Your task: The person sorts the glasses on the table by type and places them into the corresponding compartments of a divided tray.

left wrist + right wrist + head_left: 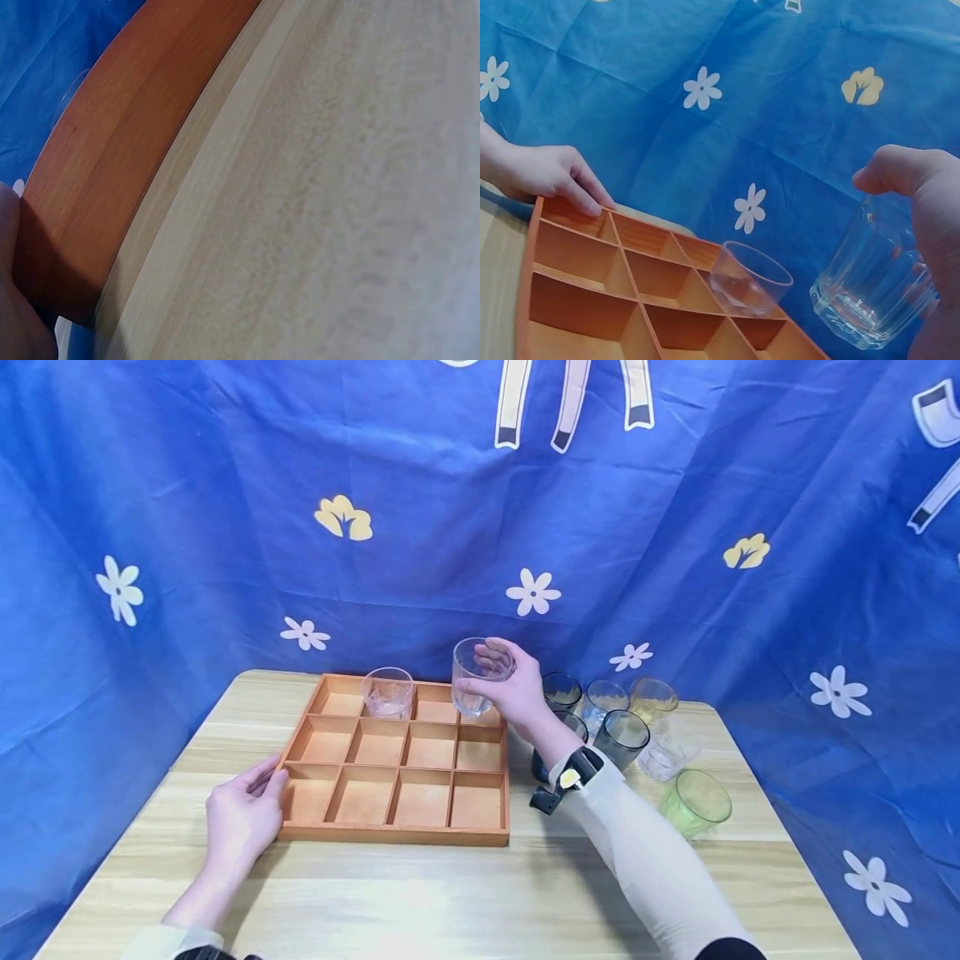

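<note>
A wooden divided tray [393, 836] lies on the table with several compartments in rows. My left hand [243, 806] grips its left wall near the front corner, thumb and fingers on the rim. In the right wrist view, that hand's fingertips [592, 205] overlap the tray's edge. My right hand [517, 689] holds a clear drinking glass [467, 697] upright over the back right compartment, thumb on the near side and fingers behind. Another clear glass [387, 693] stands in the back row, second compartment from the left.
Right of the tray stand several tumblers: smoky dark ones [624, 739], a pale blue one [606, 697], an amber one [654, 697] and a green one [697, 802]. A clear glass [662, 758] is among them. A blue curtain [420, 543] hangs behind the table [360, 902].
</note>
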Motion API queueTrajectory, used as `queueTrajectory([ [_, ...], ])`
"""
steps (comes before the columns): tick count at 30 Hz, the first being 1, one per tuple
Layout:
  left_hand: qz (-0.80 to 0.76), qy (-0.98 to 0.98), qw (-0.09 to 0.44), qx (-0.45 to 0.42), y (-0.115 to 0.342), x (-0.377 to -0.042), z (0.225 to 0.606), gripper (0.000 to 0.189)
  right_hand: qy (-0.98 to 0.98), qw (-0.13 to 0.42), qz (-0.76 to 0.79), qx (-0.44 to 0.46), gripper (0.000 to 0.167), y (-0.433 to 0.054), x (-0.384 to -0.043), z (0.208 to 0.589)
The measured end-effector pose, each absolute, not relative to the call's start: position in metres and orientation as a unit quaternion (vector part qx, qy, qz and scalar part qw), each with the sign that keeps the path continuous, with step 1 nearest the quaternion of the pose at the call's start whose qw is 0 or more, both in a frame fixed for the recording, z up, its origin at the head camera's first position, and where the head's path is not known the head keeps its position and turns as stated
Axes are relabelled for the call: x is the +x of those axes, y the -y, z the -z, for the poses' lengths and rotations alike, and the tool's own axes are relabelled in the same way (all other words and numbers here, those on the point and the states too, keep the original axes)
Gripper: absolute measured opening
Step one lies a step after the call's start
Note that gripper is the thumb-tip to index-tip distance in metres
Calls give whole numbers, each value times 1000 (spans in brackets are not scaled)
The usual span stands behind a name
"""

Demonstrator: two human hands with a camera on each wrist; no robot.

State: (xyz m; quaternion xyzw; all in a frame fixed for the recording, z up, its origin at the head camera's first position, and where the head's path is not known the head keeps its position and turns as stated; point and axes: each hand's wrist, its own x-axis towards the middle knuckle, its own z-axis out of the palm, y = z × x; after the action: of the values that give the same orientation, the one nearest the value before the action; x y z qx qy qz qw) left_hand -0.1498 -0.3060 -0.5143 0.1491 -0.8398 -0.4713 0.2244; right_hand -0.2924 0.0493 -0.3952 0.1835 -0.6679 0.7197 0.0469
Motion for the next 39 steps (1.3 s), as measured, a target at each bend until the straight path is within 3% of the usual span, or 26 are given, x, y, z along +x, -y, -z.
queueTrajectory([
  [24, 479, 837, 214, 158, 303, -149, 511, 31, 703, 56, -686, 179, 81, -6, -338, 438],
  [39, 473, 838, 219, 158, 305, -149, 513, 30, 726, 30, -661, 187, 82, 9, -342, 453],
])
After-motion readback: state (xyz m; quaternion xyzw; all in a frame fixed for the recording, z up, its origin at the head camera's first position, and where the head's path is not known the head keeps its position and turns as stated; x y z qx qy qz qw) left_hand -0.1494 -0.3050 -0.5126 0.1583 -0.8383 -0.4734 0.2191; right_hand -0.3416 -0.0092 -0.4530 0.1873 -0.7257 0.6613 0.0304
